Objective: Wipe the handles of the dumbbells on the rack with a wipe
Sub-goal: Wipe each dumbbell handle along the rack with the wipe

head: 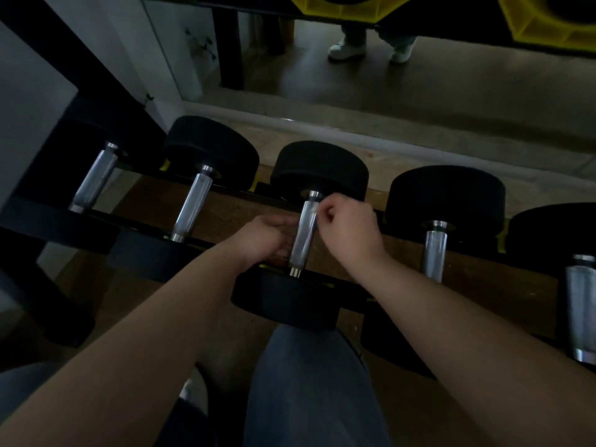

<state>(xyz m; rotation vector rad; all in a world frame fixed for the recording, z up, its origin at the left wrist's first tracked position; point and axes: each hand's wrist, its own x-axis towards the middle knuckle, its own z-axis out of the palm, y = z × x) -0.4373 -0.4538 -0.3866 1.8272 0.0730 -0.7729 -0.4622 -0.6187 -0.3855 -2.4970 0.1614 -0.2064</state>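
Now left hand [267, 235], handle [303, 235], right hand [350, 230]

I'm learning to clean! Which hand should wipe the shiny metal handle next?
Probably the right hand: it pinches what looks like a pale wipe against the middle shiny metal handle; the left hand only touches its side.
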